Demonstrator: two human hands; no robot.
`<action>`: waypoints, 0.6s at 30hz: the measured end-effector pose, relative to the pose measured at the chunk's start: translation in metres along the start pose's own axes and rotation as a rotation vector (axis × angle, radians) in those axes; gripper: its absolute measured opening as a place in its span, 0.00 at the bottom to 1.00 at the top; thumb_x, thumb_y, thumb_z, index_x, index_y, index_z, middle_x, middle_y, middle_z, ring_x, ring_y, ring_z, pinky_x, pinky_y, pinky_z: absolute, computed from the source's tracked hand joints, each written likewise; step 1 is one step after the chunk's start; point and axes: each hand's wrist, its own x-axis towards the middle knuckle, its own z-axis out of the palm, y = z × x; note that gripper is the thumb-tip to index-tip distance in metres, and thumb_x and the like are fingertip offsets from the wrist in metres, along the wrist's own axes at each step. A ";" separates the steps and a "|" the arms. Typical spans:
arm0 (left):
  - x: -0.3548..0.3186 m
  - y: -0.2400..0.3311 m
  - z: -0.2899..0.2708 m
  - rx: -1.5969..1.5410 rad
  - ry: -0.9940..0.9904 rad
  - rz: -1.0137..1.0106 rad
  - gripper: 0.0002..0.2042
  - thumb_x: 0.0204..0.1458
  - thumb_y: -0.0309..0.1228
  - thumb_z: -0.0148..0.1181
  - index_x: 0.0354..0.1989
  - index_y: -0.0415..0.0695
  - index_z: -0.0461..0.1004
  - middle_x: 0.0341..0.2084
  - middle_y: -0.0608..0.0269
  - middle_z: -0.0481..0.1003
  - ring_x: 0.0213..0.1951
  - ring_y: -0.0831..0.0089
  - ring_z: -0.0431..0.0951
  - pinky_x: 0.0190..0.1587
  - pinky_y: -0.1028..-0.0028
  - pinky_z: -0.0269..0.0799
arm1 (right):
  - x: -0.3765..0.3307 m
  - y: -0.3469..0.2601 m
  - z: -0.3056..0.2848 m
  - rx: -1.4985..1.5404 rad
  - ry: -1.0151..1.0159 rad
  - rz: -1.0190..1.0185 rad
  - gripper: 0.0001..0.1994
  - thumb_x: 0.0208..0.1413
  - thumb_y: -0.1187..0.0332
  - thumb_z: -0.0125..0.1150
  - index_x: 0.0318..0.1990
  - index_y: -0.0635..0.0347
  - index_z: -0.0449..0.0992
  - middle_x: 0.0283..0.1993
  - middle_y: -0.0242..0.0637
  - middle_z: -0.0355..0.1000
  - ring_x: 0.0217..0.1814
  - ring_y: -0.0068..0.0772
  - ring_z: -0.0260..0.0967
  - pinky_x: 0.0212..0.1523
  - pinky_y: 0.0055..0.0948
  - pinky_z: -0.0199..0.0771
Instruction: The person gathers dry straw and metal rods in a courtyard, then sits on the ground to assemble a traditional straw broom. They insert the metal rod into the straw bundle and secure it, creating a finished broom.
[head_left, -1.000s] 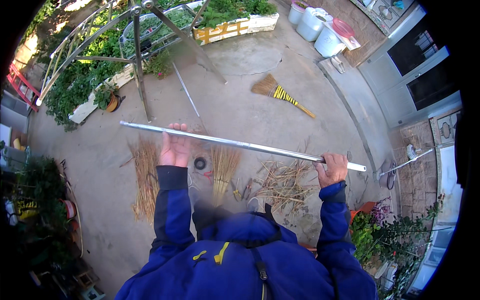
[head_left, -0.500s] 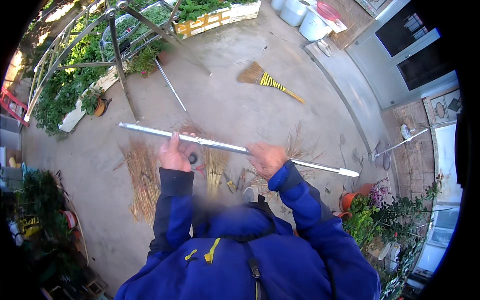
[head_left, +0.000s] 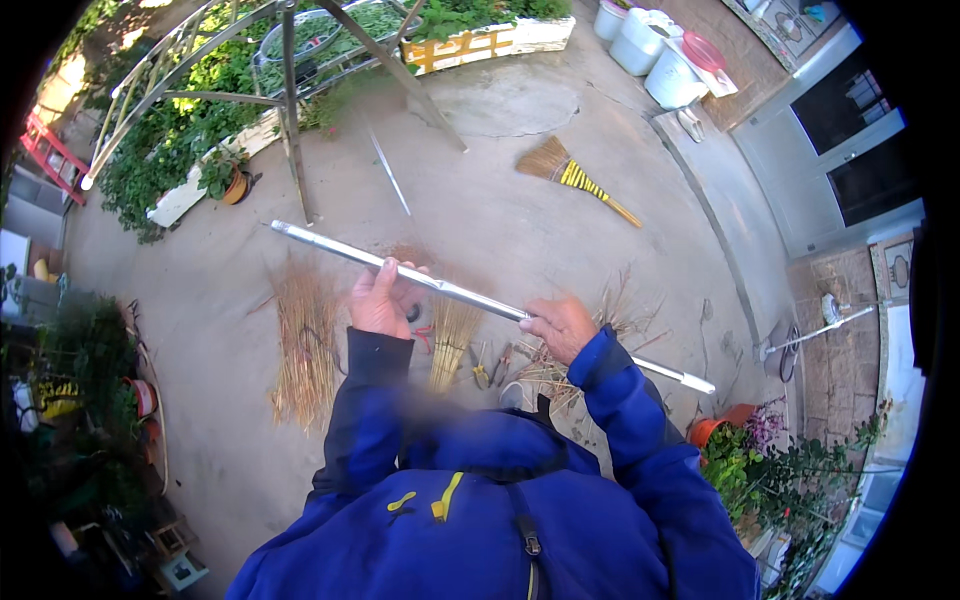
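Observation:
A long shiny metal pole (head_left: 475,298) slants across in front of me, its far left end higher than its right end. My left hand (head_left: 385,300) grips it left of the middle, thumb along the near side. My right hand (head_left: 561,327) is wrapped round it farther right, and a white tip (head_left: 697,383) shows beyond my sleeve. Below the pole, on the ground, lie a large bundle of straw (head_left: 304,345) and a smaller bundle of straw (head_left: 455,340). Pliers (head_left: 501,366) and another hand tool (head_left: 480,370) rest beside the smaller bundle.
A finished broom (head_left: 575,178) with a yellow-and-black binding lies ahead. A thin rod (head_left: 388,170) lies near the metal frame (head_left: 290,120). Loose stalks (head_left: 560,375) are scattered at my right. Potted plants (head_left: 730,440), white buckets (head_left: 672,80) and a door step (head_left: 690,160) border the concrete yard.
The whole scene has shifted rightward in view as my head turned. The pole tilts down more steeply toward the right. Both hands keep their hold on it.

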 end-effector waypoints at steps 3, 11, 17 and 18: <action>-0.007 -0.013 -0.008 0.006 0.093 -0.031 0.06 0.54 0.30 0.52 0.33 0.40 0.69 0.27 0.57 0.75 0.32 0.62 0.79 0.35 0.64 0.77 | -0.012 0.002 0.013 0.005 -0.002 0.004 0.10 0.48 0.64 0.55 0.29 0.62 0.72 0.17 0.47 0.64 0.21 0.48 0.64 0.24 0.37 0.62; -0.063 -0.032 -0.074 -0.126 0.250 -0.084 0.10 0.55 0.30 0.49 0.43 0.41 0.69 0.36 0.59 0.74 0.38 0.66 0.76 0.41 0.66 0.73 | -0.025 0.002 0.060 0.024 -0.190 0.046 0.09 0.49 0.65 0.56 0.29 0.63 0.72 0.21 0.49 0.66 0.24 0.49 0.66 0.26 0.38 0.63; -0.082 -0.014 -0.139 -0.251 0.454 -0.121 0.08 0.55 0.29 0.48 0.41 0.41 0.67 0.37 0.57 0.73 0.41 0.66 0.74 0.43 0.65 0.70 | 0.001 -0.025 0.110 -0.066 -0.334 -0.009 0.08 0.50 0.64 0.53 0.29 0.60 0.72 0.23 0.48 0.68 0.27 0.50 0.67 0.29 0.41 0.65; -0.081 -0.008 -0.151 -0.262 0.451 -0.123 0.08 0.55 0.29 0.48 0.41 0.41 0.67 0.37 0.58 0.73 0.40 0.66 0.74 0.42 0.65 0.70 | 0.008 -0.030 0.119 -0.103 -0.340 -0.025 0.08 0.50 0.65 0.54 0.29 0.60 0.72 0.22 0.48 0.67 0.26 0.51 0.66 0.27 0.41 0.64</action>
